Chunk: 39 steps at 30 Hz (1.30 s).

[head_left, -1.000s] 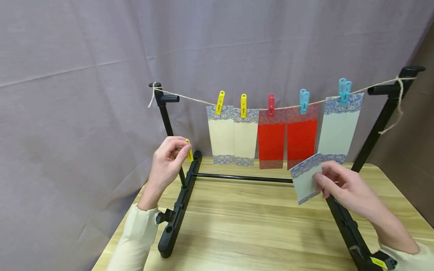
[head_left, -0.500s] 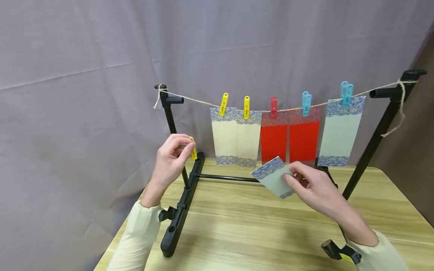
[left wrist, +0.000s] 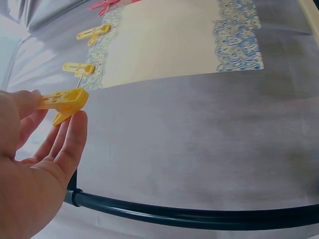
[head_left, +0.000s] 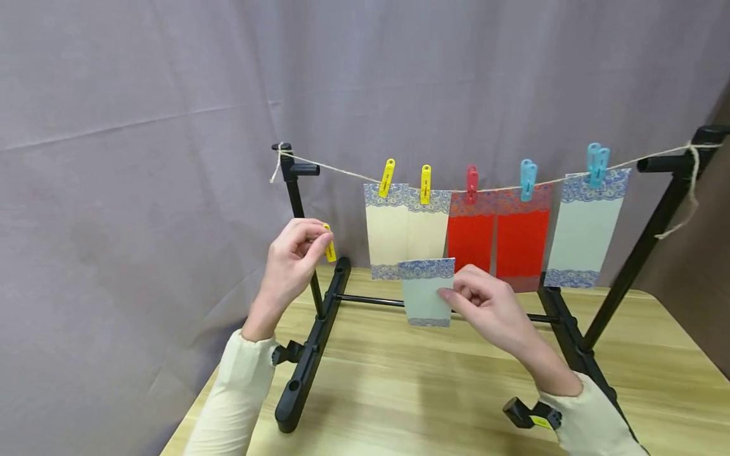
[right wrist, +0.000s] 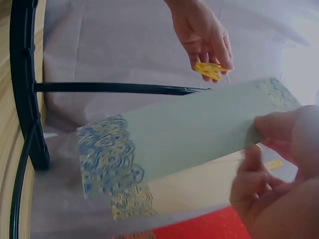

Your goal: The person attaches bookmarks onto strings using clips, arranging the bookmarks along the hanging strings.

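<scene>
We had swung the pale blue patterned paper card [head_left: 426, 291] leftward, our right hand [head_left: 485, 307] pinching it; our left hand [head_left: 292, 256] gripped the yellow plastic clothespin [head_left: 329, 249].

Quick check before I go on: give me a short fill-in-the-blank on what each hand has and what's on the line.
1. The left hand pinches a ____ clothespin.
2. The right hand holds a pale blue ____.
3. The string carries ____ pegged envelopes.
4. The only red clothespin on it grips a ____ envelope.

Missing words: yellow; envelope; five; red
</scene>
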### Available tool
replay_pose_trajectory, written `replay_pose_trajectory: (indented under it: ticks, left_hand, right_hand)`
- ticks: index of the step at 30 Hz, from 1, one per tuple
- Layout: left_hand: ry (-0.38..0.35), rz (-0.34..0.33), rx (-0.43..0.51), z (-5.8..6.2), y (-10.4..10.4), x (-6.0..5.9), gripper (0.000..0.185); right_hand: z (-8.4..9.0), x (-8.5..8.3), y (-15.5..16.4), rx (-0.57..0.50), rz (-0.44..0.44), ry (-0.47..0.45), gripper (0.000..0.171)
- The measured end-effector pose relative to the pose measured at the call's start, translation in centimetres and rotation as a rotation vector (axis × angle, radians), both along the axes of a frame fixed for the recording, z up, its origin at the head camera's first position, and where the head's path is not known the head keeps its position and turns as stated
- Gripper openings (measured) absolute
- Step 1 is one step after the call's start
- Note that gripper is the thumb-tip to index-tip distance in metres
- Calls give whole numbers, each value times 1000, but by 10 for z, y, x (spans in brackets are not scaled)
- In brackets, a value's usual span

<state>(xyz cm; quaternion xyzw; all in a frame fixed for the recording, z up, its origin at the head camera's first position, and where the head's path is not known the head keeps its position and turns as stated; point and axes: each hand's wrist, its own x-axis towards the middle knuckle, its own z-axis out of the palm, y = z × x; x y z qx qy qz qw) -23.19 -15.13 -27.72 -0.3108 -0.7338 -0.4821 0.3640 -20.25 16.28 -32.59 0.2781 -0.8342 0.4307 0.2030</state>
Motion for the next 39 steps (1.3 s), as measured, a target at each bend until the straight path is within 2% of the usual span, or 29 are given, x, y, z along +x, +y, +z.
replay_pose_trajectory:
  ticks: [3,6,12,15,19,27,34,39]
  left_hand:
    - [-5,-13,19,-1,-3,-11,5]
    - [-6,-50,47,5,-6,-19,6]
    - [33,-108,76,26,-6,-24,9]
    - [35,-118,85,35,-4,-26,9]
    - [26,-145,107,50,0,-30,10]
    - [59,-126,88,77,3,-37,14]
    - [74,-119,90,90,2,-42,16]
    - [46,-103,114,93,-2,-45,17]
  right_hand:
    - [0,-4,-6,-56,-8,-7,21]
    - [2,-8,-10,-131,17,-33,17]
    - [-1,-19,-19,-319,191,-92,4]
    - [-5,-24,-24,-376,283,-107,10]
    - [-9,-31,-32,-445,353,-106,12]
    - [-21,-42,-49,-634,395,-111,24]
    - [-31,-50,-58,-782,453,-37,18]
    - [-35,-50,-64,-919,492,-55,17]
